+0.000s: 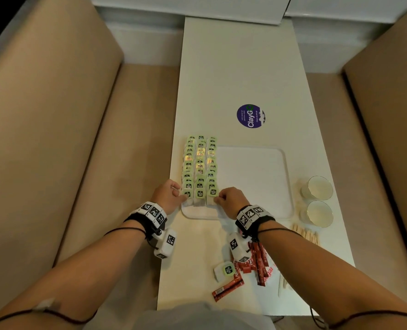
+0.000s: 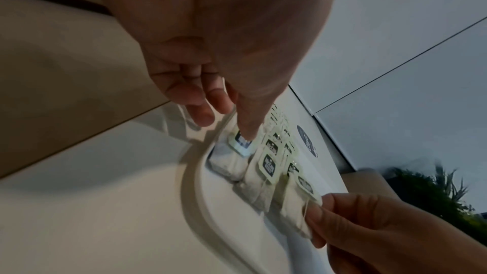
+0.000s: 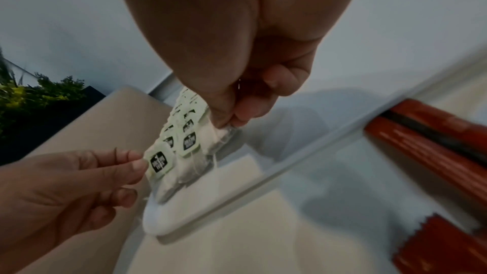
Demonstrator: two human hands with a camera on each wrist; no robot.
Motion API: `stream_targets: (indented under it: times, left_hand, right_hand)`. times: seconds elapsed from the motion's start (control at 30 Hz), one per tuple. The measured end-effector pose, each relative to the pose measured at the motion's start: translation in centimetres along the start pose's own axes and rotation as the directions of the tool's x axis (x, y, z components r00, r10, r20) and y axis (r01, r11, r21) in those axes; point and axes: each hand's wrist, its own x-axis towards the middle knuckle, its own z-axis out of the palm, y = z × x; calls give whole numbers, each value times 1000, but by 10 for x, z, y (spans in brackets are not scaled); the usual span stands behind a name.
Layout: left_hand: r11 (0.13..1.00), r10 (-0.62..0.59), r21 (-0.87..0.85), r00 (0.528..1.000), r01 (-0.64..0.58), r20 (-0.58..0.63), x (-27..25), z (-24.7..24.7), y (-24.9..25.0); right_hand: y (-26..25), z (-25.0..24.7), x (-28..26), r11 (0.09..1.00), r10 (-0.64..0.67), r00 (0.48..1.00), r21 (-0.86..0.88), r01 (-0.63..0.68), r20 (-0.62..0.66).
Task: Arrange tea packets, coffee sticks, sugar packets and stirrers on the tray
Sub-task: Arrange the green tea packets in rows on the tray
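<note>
Your tea bags [image 1: 199, 166], white with green tags, lie in three overlapping rows on the tray's [image 1: 257, 177] left side. Your left grip [image 1: 168, 195] presses a fingertip on the nearest left tag; your right grip [image 1: 229, 201] pinches the nearest right bag.

Both forearms are stretched forward, side by side, each wrist strapped with a marker-covered band. The left hand [image 1: 168, 196] is held palm down; its forefinger is extended and pressed with the tip onto the tag of a tea packet [image 2: 238, 143] in front of it, the other fingers [image 2: 196, 99] being curled under. The right hand [image 1: 231, 200] is curled, and the edge of another tea packet [image 3: 224, 132] is pinched between its thumb and fingertips.
</note>
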Motion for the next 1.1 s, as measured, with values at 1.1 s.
stream_targets:
  times: [1.1]
  left_hand:
    - [996,-5,87,1000,7,-29,10,-1,17]
  right_hand:
    - [-3,2,1,997,60,998,-55,-59,18]
